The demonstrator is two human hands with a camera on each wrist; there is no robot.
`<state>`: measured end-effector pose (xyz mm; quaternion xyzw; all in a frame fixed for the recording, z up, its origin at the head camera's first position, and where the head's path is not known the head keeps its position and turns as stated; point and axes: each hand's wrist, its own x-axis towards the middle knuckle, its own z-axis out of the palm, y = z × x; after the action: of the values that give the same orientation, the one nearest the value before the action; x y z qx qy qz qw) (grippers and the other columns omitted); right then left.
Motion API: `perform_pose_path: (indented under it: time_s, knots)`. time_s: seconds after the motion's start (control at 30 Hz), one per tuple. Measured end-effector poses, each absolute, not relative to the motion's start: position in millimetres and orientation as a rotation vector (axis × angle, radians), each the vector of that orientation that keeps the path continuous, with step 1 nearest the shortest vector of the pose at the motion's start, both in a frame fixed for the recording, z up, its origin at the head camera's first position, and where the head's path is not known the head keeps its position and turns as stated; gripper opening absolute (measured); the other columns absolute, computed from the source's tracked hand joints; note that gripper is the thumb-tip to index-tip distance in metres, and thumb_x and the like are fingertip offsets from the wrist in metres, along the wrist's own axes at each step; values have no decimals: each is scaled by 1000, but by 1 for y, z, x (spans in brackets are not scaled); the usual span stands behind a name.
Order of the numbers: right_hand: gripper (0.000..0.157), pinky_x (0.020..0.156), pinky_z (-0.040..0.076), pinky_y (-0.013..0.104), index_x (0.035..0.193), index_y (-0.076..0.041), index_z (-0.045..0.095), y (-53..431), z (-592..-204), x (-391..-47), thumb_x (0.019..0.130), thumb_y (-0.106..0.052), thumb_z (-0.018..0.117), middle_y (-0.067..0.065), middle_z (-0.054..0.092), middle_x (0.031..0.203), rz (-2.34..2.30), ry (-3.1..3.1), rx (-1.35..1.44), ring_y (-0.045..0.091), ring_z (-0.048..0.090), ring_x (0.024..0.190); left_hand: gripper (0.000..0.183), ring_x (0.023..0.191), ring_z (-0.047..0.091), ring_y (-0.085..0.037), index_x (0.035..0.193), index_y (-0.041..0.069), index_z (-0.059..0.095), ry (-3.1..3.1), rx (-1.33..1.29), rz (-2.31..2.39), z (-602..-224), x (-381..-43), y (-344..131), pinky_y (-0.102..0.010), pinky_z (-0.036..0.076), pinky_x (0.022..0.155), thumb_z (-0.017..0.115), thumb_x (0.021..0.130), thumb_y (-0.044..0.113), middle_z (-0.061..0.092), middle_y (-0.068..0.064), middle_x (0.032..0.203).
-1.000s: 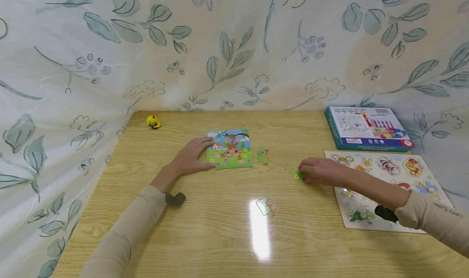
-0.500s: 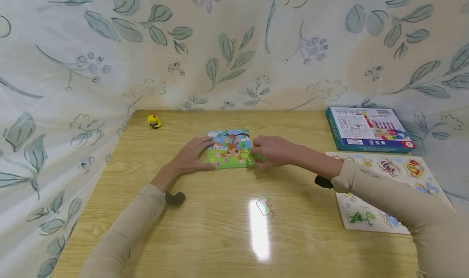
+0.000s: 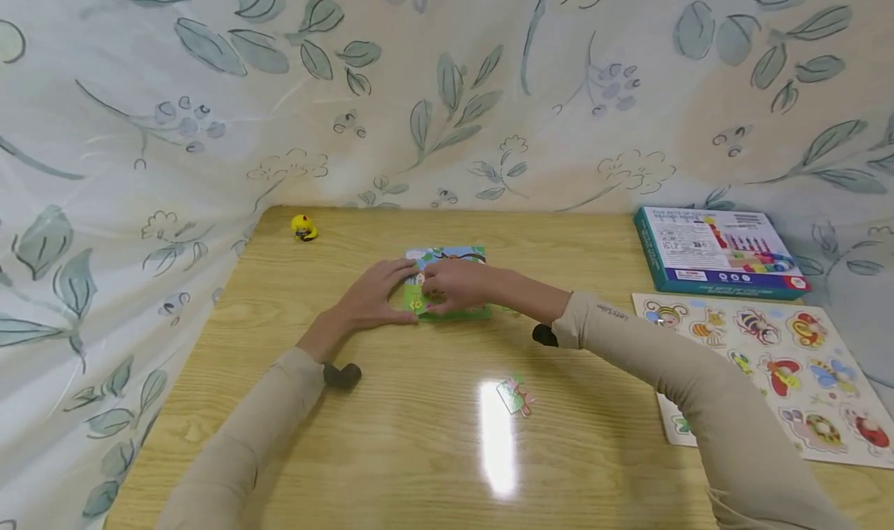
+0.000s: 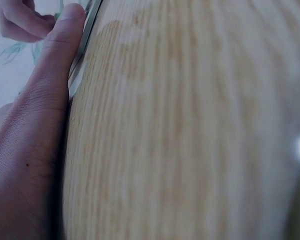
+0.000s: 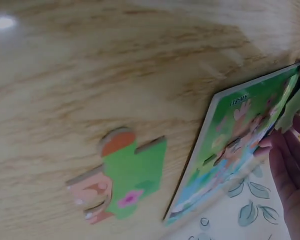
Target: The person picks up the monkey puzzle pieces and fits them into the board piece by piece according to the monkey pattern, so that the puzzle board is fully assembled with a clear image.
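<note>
The monkey picture puzzle board (image 3: 447,252) lies flat on the table, largely covered by my hands in the head view. My left hand (image 3: 366,297) rests at its left side, fingers on the upper left and a straight thumb along the lower left. Over the board, my right hand (image 3: 457,283) pinches a green puzzle piece (image 5: 293,107) close above the left part of the picture. A green-and-pink puzzle piece (image 5: 135,182) lies beside the board in the right wrist view. Another loose piece (image 3: 514,396) lies nearer me, by the bright reflection.
At the right lies a wooden insect board (image 3: 782,375), with a teal-edged box (image 3: 722,249) behind it. A small yellow toy (image 3: 303,227) stands at the back left. Patterned fabric (image 3: 419,88) hangs behind the table (image 3: 391,437).
My right hand has brought the puzzle piece from the right of the board leftward over the picture. My left hand keeps its place on the board, and the head view has shifted slightly.
</note>
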<state>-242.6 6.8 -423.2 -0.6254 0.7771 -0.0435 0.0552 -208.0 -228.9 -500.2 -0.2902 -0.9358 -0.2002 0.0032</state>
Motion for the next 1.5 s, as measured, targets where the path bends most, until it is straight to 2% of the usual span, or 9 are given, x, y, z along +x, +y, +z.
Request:
perform_pose_path:
  time_s: [0.37,0.47,0.67,0.93,1.17,1.33,1.5]
  knots:
    - [25,63,42,16,104,-4,71,4,-430,-248,97,-25,59,5,65,88,-268,2286,-1754,8,49,73,100,145,31,-26,150,17,37,-2913,-959,-640,-500,-209,-229,-48,18,123,68,72,72,35,-5,157]
    - [25,65,44,18,104,-3,71,1,-429,-247,97,-24,59,6,64,87,-250,2286,-1739,10,50,73,101,145,32,-27,150,16,37,-2908,-960,-653,-498,-210,-230,-49,18,123,69,71,71,35,-6,157]
    - [29,76,53,23,108,-5,70,-5,-426,-244,98,-29,57,7,68,96,-108,2288,-1773,15,60,86,102,145,32,-26,150,16,36,-2931,-954,-624,-498,-211,-231,-47,18,123,68,71,73,34,-5,157]
    - [25,69,48,21,99,-6,71,-11,-421,-245,96,-29,60,7,65,92,-114,2263,-1685,13,55,79,100,145,31,-25,149,16,37,-2934,-964,-613,-496,-212,-231,-46,17,124,67,73,72,34,-4,157]
    - [25,76,51,27,93,-5,71,-16,-415,-244,96,-27,61,8,68,93,-39,2254,-1697,15,57,80,99,146,29,-23,150,17,36,-2960,-943,-629,-494,-211,-231,-44,15,125,68,73,71,33,-3,158]
    - [24,70,45,23,87,-6,69,-20,-414,-245,95,-26,61,5,64,86,-20,2243,-1684,11,49,74,98,145,31,-24,149,19,37,-2939,-940,-654,-495,-211,-231,-46,16,124,68,72,72,35,-3,157]
    - [24,63,33,20,78,-6,63,-22,-413,-247,94,-24,61,-1,49,75,-12,2223,-1670,10,38,69,97,145,32,-24,149,23,37,-2938,-932,-650,-497,-211,-230,-48,17,124,66,72,74,35,-2,156]
